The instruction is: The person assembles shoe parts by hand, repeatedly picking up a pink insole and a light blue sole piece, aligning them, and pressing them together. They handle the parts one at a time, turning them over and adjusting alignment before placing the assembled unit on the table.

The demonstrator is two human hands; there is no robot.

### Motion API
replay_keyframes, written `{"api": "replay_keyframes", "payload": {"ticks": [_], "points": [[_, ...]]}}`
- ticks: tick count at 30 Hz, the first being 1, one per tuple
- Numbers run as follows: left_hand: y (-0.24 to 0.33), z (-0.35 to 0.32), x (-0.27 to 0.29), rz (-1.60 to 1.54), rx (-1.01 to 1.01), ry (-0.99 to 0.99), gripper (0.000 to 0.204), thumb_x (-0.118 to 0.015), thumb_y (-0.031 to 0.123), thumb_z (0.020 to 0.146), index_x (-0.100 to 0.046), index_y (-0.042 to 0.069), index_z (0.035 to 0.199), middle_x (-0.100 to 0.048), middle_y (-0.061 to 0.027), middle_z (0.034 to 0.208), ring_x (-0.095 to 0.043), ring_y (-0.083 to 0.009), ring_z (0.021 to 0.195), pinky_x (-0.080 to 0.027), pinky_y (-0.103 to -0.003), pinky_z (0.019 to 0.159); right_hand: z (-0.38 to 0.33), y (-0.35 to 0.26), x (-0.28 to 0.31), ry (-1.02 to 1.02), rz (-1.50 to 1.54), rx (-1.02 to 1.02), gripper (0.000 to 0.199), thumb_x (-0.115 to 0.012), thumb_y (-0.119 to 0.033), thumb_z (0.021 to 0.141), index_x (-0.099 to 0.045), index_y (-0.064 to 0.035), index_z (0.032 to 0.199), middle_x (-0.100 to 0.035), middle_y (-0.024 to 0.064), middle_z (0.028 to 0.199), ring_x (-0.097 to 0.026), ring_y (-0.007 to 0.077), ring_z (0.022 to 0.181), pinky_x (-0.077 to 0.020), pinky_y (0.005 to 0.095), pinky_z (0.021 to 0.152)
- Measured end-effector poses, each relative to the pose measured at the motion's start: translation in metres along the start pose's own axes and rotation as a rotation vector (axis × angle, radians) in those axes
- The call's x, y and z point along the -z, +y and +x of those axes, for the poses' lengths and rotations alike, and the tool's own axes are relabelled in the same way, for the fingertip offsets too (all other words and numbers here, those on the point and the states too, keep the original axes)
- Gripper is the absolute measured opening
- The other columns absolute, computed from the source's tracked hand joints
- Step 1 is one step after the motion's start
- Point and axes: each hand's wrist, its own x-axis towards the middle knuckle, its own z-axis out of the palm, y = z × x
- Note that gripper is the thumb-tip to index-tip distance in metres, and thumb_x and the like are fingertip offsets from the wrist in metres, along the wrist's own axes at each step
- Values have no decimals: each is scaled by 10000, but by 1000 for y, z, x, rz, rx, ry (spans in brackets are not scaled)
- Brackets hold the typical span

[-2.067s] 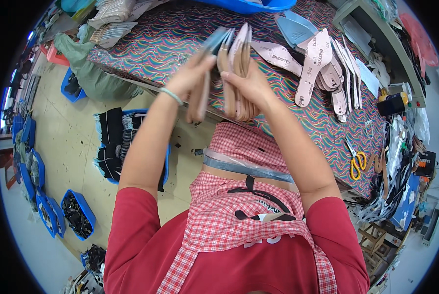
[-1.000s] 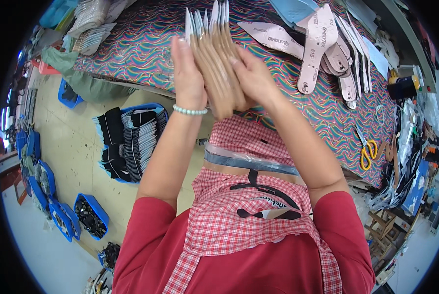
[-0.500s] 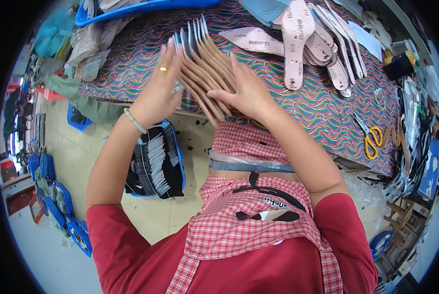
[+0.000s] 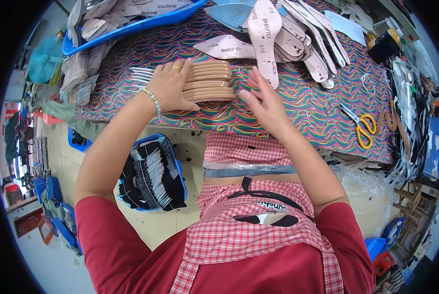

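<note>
Two hands are at work over the patterned desk (image 4: 303, 120), and one stack of tan-edged pieces (image 4: 205, 73) lies on it, upper centre of the frame, rounded ends to the right and pale tips to the left. The left hand (image 4: 171, 89) grips this stack from above, fingers across its far side and thumb along the near side; the right hand (image 4: 267, 109) is empty, its fingers loosely spread just beside the rounded ends, seemingly not touching them. Judging by this pose, the step in hand is squaring up the stack, and the next move would call for a steady left hold and a flat right palm against the ends, which look uneven, the lower group reaching slightly further right. Counting: roughly eight edges show in the stack, about five above and three below, though the hand hides some. One pair of yellow-handled scissors (image 4: 364, 131) lies at the right; one pointed pale insole (image 4: 227, 47) lies flat at upper centre, beside one heap of pale insoles (image 4: 264, 41) too overlapped to count. One blue tray (image 4: 131, 30) sits upper left, and one blue basket (image 4: 181, 169) of black pieces stands on the floor, left of centre.
</note>
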Motion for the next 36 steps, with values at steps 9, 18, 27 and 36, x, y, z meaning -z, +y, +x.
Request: {"api": "replay_keyframes", "payload": {"ticks": [9, 18, 27, 36], "points": [[9, 10, 33, -160, 30, -25, 1259, -832, 464, 496, -168, -5, 1457, -422, -214, 1318, -412, -374, 1208, -295, -484, 1036, 28, 17, -22, -56, -512, 346, 906, -690, -392, 799, -224, 85, 1412, -215, 316, 1465, -233, 411, 1377, -203, 435, 1139], [5, 10, 2, -165, -59, 84, 1111, -815, 313, 525, -234, -6, 1417, -457, -195, 1227, -423, -370, 1166, -300, -459, 1015, -27, 13, 260, 594, -554, -99, 211, -628, -204, 878, -677, -72, 1035, -665, 115, 989, -656, 219, 813, -513, 317, 709], [-5, -19, 16, -1167, 137, 141, 897, -743, 243, 665, -288, -16, 1393, -456, -182, 1305, -492, -292, 1177, -396, -399, 982, -40, 42, 418, 513, -958, -272, 261, -617, -257, 878, -637, -6, 945, -659, 122, 866, -634, 224, 831, -493, 355, 735], [40, -103, -23, -2461, -141, 508, 695, -553, 416, 849, -363, 32, 1396, -459, -149, 1369, -474, -318, 1236, -375, -483, 1054, -23, -2, 472, 585, -41, -24, 213, -596, -136, 882, -599, -21, 1061, -663, 63, 919, -644, 130, 861, -484, 248, 788]]}}
